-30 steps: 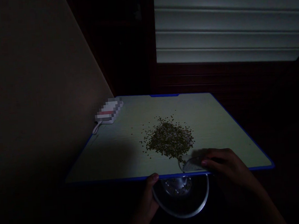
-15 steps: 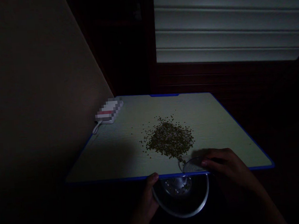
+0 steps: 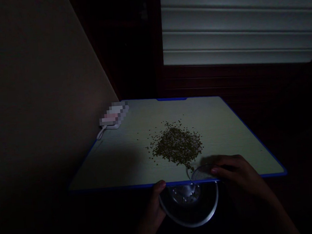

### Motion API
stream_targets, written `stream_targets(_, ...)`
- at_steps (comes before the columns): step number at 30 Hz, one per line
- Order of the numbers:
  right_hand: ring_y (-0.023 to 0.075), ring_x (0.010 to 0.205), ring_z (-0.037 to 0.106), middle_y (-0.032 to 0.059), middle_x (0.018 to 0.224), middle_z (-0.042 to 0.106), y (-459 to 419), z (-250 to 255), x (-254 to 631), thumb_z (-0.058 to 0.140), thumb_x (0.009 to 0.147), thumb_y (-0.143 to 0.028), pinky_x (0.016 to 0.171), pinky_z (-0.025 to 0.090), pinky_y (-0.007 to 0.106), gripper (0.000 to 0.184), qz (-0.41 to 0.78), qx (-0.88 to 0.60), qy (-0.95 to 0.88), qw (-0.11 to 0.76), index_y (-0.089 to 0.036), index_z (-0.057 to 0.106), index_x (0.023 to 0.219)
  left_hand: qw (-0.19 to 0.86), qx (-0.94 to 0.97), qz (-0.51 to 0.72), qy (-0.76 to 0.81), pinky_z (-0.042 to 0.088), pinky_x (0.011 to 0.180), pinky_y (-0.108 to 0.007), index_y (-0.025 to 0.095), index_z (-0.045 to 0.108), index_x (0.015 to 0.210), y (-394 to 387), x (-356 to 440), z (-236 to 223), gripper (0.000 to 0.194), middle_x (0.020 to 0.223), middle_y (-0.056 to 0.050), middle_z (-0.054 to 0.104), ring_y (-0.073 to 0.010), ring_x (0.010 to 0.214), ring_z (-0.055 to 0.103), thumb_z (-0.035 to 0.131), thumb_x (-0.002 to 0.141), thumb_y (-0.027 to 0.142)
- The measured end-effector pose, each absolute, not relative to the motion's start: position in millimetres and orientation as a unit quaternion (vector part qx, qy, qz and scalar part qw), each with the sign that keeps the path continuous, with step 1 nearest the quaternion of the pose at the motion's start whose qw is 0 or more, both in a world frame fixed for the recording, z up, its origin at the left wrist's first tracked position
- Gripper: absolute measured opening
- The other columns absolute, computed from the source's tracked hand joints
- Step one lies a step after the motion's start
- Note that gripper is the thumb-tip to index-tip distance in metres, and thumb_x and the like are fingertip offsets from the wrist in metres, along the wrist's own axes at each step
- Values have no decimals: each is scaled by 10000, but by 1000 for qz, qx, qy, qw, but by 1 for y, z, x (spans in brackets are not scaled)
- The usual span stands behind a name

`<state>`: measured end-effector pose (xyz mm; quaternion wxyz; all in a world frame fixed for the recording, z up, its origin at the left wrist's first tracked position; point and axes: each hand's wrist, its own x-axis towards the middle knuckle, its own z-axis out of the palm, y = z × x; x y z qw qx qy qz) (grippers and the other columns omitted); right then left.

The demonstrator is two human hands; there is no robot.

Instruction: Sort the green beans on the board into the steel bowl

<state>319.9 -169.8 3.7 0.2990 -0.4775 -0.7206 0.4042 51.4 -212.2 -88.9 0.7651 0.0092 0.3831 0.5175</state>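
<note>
A pile of small dark seeds or grains (image 3: 177,144) lies on a pale board (image 3: 216,126) with a blue rim. Stray grains are scattered around it, and a thin trail reaches toward the near edge. At that edge my right hand (image 3: 237,170) pinches a clear, round-edged piece (image 3: 202,171), perhaps a small dish or lid, resting low against the board. My left hand (image 3: 154,207) grips a shiny metal bowl (image 3: 198,224) just below the board's edge, thumb up by the blue rim. Some grains show inside the bowl; its far side is hidden under the board.
On the board's far left corner sits a white device with a looped strap (image 3: 113,125), its top blurred out. A wall (image 3: 61,84) borders the left side. Behind stand dark wooden furniture and a pale slatted panel (image 3: 232,24). The light is very dim.
</note>
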Motion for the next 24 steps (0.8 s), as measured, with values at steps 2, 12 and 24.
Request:
stream_targets(2, 185, 744, 660, 35, 803, 721, -169, 4, 320, 649, 877, -414, 692, 497, 279, 246, 402, -478, -723, 296, -197, 739, 805, 762, 0, 517, 391, 491, 942, -444, 162, 711, 615, -212, 52, -90, 109, 570, -42, 744, -304, 796, 738, 726, 707, 217)
stream_targets(12, 178, 731, 647, 24, 800, 722, -168, 2, 322, 617, 892, -422, 669, 494, 275, 255, 371, -502, -726, 288, -212, 733, 805, 755, -11, 531, 384, 486, 959, -421, 169, 709, 618, -212, 51, -91, 97, 578, -12, 747, -244, 661, 726, 746, 698, 209)
stream_targets(24, 181, 756, 647, 20, 819, 722, -169, 4, 320, 619, 897, -419, 679, 482, 264, 245, 371, -523, -700, 314, -205, 723, 837, 763, 17, 521, 383, 474, 977, -464, 148, 748, 707, -212, 50, -96, 113, 641, -59, 774, -323, 886, 733, 739, 700, 261)
